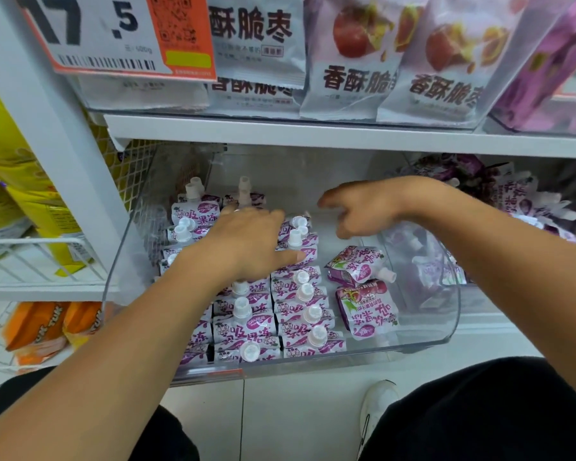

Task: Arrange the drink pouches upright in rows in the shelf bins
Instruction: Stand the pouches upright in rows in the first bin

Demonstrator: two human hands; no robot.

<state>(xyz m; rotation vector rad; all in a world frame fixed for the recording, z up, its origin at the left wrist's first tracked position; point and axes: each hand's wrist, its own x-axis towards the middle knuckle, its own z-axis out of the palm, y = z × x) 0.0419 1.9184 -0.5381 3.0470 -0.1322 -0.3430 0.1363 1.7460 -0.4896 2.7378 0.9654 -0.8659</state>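
Two purple-and-white, white-capped drink pouches [363, 291] lie flat beside upright rows [280, 311].

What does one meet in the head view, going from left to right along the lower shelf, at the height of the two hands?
Yellow packages → white shelf post → upright rows of drink pouches with the left hand on them → right hand → two pouches lying flat → neighbouring bin of pouches.

A retail shop is shown. A large white and orange price tag with barcode and QR code [117, 34] is hung on a white metal shelf [313, 136], identical printed snack bags [350, 58] are lined up above, and purple-and-white spouted drink pouches [246, 327] are stocked in a clear plastic bin [443, 327].
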